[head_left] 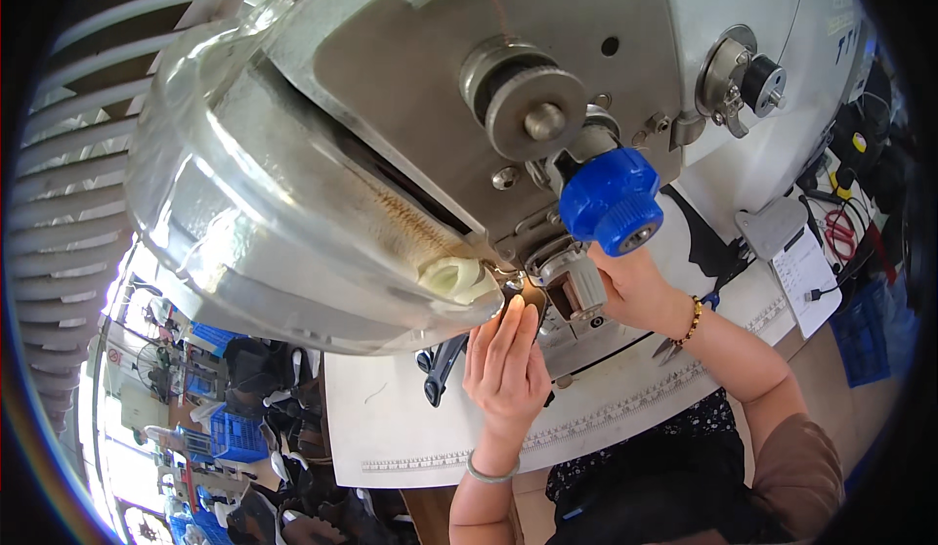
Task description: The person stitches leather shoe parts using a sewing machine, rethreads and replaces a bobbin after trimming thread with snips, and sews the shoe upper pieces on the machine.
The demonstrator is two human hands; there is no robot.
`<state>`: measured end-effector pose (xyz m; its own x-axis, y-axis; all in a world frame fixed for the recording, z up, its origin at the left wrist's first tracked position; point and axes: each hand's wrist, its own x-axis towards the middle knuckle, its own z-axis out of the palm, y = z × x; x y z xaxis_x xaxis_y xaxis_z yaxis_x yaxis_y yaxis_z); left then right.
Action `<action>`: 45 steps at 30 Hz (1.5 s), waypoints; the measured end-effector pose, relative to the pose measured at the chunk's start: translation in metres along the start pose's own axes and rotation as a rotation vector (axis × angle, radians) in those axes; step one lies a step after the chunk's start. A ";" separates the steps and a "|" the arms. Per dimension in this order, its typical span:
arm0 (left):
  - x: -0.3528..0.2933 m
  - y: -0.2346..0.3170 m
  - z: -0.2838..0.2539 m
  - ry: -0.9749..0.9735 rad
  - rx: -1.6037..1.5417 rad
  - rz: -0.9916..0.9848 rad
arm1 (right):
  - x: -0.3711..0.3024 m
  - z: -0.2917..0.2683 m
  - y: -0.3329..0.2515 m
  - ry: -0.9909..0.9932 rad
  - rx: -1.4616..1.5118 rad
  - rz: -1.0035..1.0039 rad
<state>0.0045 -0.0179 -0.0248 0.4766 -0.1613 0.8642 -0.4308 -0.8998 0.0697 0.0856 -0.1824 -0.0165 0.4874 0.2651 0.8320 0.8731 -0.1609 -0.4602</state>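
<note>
A large sewing machine point(430, 115) with a clear plastic guard point(244, 213) and a blue knob point(611, 203) fills the upper view. Under its needle area, my left hand point(508, 369) has its fingers stretched out side by side. Their tips touch a small dark-brown piece point(532, 303), which the machine parts mostly cover; its kind cannot be made out. My right hand point(640, 291) is behind the metal presser parts point(581, 286), on the other side of the needle area. Its fingers are hidden, so what they hold does not show.
A black-handled tool point(437, 381) lies left of my left hand. Scissors point(669, 352) lie by my right wrist. A ruler strip point(586, 413) runs along the white table's point(381, 418) front edge. A written sheet point(806, 281) and cables are at right; blue crates point(237, 435) stand lower left.
</note>
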 end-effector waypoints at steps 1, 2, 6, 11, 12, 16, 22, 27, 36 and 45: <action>0.001 -0.002 0.000 0.001 -0.006 0.012 | 0.000 0.000 0.000 0.002 -0.009 -0.010; 0.001 -0.004 -0.001 0.002 -0.012 0.024 | 0.000 0.000 0.000 0.003 -0.017 -0.019; 0.001 -0.016 -0.003 0.006 -0.071 0.051 | -0.003 -0.001 -0.001 0.043 -0.021 -0.071; 0.001 -0.025 -0.002 0.035 -0.063 0.125 | -0.004 -0.006 -0.004 0.026 -0.105 -0.098; 0.001 -0.025 -0.002 0.032 -0.064 0.124 | -0.004 -0.005 -0.005 0.025 -0.105 -0.095; 0.003 -0.026 -0.001 0.042 -0.052 0.110 | 0.000 -0.002 -0.007 0.051 -0.116 -0.061; 0.009 -0.028 0.000 0.042 -0.078 0.115 | -0.001 -0.001 -0.005 0.015 -0.087 0.013; 0.011 -0.036 0.002 0.071 -0.122 0.121 | -0.002 -0.002 -0.006 0.014 -0.083 0.015; 0.012 -0.041 0.005 0.085 -0.160 0.097 | -0.001 -0.001 -0.004 0.003 -0.118 0.004; 0.007 -0.035 0.001 0.066 -0.065 0.070 | 0.004 -0.002 -0.009 -0.009 -0.111 0.015</action>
<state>0.0238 0.0122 -0.0211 0.3930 -0.1933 0.8990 -0.5112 -0.8586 0.0389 0.0797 -0.1822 -0.0089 0.5013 0.2700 0.8221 0.8590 -0.2696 -0.4352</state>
